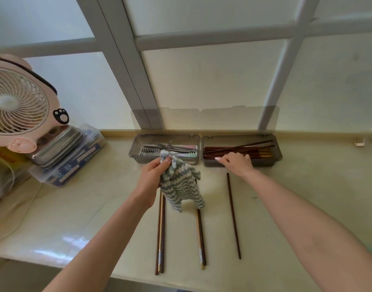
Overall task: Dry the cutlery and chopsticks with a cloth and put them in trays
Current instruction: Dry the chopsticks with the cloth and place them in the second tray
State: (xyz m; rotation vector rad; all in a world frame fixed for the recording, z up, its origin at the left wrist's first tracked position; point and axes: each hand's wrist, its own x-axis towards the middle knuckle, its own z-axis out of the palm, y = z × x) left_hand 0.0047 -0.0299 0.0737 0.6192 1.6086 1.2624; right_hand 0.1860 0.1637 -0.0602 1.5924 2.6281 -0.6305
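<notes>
- At the back of the counter, below the window, two grey trays sit side by side with their clear lids standing open.
- The cutlery tray on the left holds metal cutlery; the chopstick tray on the right holds a heap of dark chopsticks.
- The left grip is clenched around the top of a blue-and-white striped cloth, just in front of the cutlery tray; the cloth hangs down over the counter.
- The right grip rests over the front edge of the chopstick tray, fingers curled down onto the heap; I cannot tell whether it pinches a stick.
- On the counter nearer the person lie a left bundle of chopsticks, a middle pair whose far ends are hidden behind the cloth, and a single dark chopstick on the right, well apart.
- At far left a pink fan sits on a metal tin atop a clear plastic box.
</notes>
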